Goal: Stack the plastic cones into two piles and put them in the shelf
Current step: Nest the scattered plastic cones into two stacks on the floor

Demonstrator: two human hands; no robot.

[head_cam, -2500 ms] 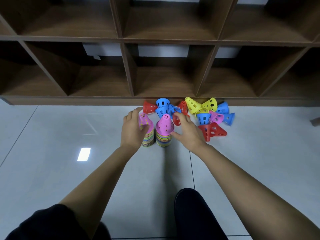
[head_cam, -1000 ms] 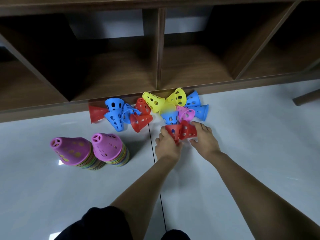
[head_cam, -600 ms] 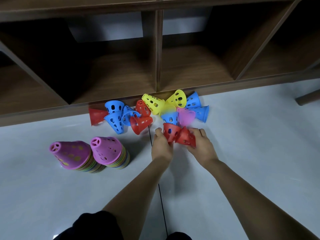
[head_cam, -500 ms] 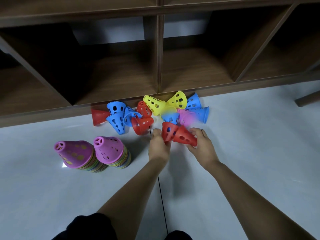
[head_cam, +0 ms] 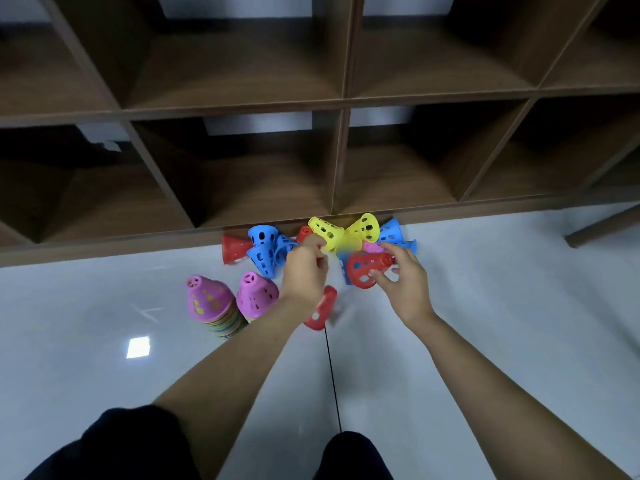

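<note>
2 pink-topped piles (head_cam: 257,295), red, blue, yellow cones (head_cam: 325,231), brown shelf (head_cam: 340,161), grey floor (head_cam: 519,292)

Both forearms reach forward, left hand (head_cam: 304,271) curled, right hand (head_cam: 403,284) with a grip round a red cone (head_cam: 363,271).

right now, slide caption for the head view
Right hand holds a red cone near two pink-topped stacks in front of the shelf.

Loose cones (head_cam: 263,237) block the shelf (head_cam: 242,109) foot; bare floor (head_cam: 519,306) lies right
</note>
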